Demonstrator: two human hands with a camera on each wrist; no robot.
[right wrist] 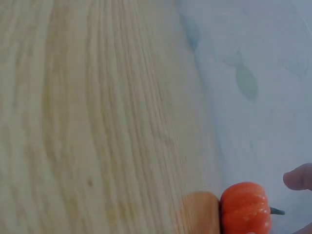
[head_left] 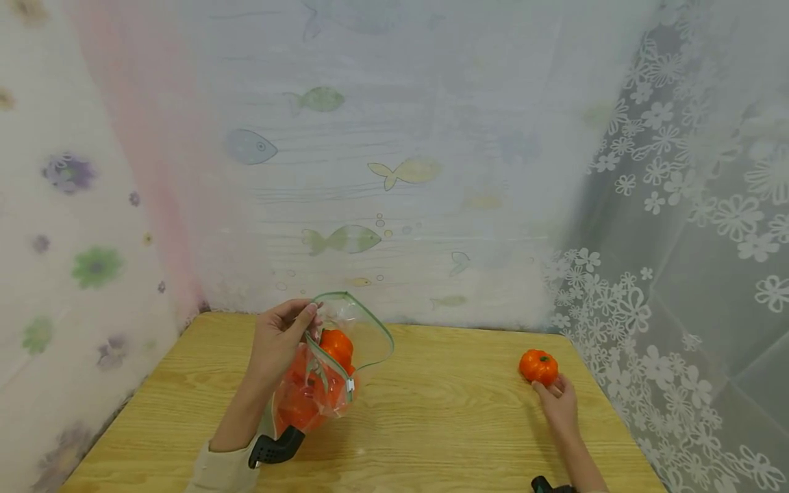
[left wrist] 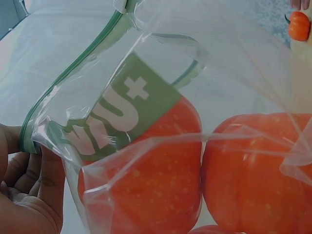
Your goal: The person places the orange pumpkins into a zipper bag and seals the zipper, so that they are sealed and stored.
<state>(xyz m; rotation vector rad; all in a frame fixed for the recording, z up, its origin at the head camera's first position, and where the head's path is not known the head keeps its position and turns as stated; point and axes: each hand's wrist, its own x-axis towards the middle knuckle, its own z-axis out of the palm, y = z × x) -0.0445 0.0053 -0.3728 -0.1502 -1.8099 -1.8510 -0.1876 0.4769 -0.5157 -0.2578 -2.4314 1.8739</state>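
My left hand pinches the rim of a clear zip bag with a green zip edge and a white slider. The bag's mouth gapes. Inside are several small orange toy pumpkins; through the film in the left wrist view, two large orange ones show behind a green printed label. At the table's right side, a single orange pumpkin with a green stem sits on the wood. My right hand is right at its near edge, and in the right wrist view the thumb stands apart from it.
The light wooden table reaches back to a curtain printed with fish. Floral curtains hang along the left and right sides. Black wrist camera mounts stick out from the wrists.
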